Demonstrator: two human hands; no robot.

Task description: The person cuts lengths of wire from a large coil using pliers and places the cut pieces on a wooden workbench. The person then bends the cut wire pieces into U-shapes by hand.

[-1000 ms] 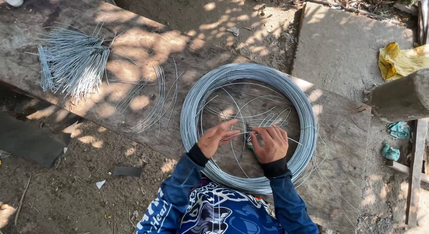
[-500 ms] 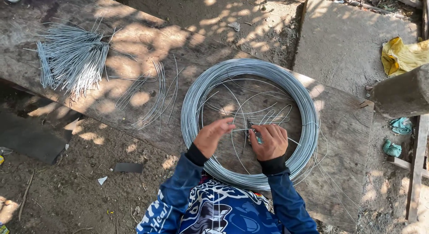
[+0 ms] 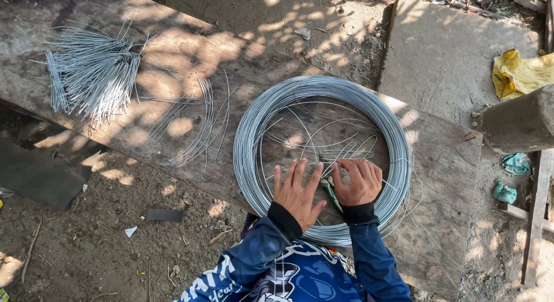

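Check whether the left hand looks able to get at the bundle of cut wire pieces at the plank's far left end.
Probably yes: the left hand lies flat inside the wire coil, and only bare plank and a few loose wires separate it from the bundle.

You have one large round coil of grey steel wire (image 3: 323, 158) on the weathered wooden desk (image 3: 444, 163), one dense bundle of short cut grey wires (image 3: 92, 74) near its far left corner, and two teal cloth scraps (image 3: 511, 178) beyond its right edge.

No packages, labels, signs, screens.
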